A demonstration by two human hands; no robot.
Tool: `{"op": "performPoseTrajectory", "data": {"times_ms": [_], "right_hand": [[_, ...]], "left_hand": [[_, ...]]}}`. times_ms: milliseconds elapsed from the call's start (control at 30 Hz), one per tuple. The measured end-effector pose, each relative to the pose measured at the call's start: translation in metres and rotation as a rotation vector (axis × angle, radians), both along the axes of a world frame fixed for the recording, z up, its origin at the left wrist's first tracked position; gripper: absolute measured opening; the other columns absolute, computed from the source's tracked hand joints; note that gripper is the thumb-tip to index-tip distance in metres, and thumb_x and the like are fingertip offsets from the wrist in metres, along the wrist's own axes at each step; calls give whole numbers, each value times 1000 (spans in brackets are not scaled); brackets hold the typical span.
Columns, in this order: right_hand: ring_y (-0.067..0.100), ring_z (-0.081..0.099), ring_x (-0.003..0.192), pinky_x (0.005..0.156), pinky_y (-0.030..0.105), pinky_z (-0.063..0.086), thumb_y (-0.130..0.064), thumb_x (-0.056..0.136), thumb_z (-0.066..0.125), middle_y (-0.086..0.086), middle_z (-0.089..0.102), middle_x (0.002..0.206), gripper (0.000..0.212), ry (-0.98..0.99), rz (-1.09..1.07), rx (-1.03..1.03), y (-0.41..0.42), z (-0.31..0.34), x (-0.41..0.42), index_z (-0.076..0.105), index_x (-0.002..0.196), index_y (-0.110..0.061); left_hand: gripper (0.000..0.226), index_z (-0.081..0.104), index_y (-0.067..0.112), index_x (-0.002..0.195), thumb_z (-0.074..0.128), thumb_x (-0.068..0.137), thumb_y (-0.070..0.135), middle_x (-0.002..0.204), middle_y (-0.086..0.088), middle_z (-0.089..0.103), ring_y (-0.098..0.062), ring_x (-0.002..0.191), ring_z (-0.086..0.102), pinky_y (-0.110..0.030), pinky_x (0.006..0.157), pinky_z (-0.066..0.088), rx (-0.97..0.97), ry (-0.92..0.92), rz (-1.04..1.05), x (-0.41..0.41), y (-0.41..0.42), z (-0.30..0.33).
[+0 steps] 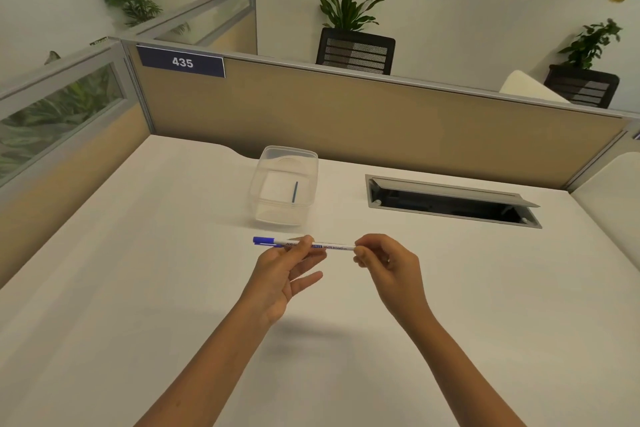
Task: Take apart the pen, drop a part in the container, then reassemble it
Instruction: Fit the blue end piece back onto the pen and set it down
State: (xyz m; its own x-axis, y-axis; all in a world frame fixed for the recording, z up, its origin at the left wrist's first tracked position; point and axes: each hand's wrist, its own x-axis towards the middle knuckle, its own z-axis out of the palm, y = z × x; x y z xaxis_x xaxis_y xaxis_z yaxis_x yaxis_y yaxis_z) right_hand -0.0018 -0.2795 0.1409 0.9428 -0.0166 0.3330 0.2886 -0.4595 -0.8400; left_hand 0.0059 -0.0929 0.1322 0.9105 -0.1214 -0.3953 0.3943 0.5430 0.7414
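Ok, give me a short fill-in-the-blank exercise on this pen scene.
1. The pen is held above the desk by ____ hands.
2. The pen's blue cap points to the person's ____.
3. A thin blue part lies inside the clear ____.
4. The sign on the partition reads ____.

Missing words: both; left; container; 435
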Motion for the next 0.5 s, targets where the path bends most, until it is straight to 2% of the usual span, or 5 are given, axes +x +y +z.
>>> {"op": "performPoseTrajectory", "data": {"times_ms": [67, 167, 300, 500], "right_hand": [[11, 68, 69, 64, 15, 55, -6, 87, 61, -5, 69, 76, 15, 85, -29, 101, -2, -9, 4, 66, 84, -21], [14, 68, 65, 64, 19, 56, -7, 86, 62, -3, 71, 69, 15, 192, -73, 214, -9, -22, 14, 69, 81, -19], [16, 68, 62, 62, 19, 55, -11, 85, 64, -2, 71, 68, 15, 298, -105, 251, -18, -43, 23, 70, 78, -22], [15, 67, 62, 62, 17, 54, -6, 82, 67, -3, 72, 66, 20, 384, -115, 206, -26, -76, 35, 74, 78, -24]], "left_hand": [[35, 67, 8, 101, 73, 73, 28, 96, -9, 76, -24, 93, 71, -35, 62, 59, -8, 29, 29, 3, 6, -12], [24, 66, 14, 103, 69, 81, 23, 91, -3, 77, -21, 90, 72, -32, 62, 58, 43, -12, 121, 7, 21, -34], [15, 66, 14, 98, 67, 83, 13, 86, -10, 73, -17, 78, 72, -28, 60, 57, 276, -81, 162, 13, 39, -58], [12, 68, 21, 89, 67, 83, 11, 79, -5, 75, -18, 83, 71, -30, 67, 57, 622, -203, 21, 30, 50, -84]]}}
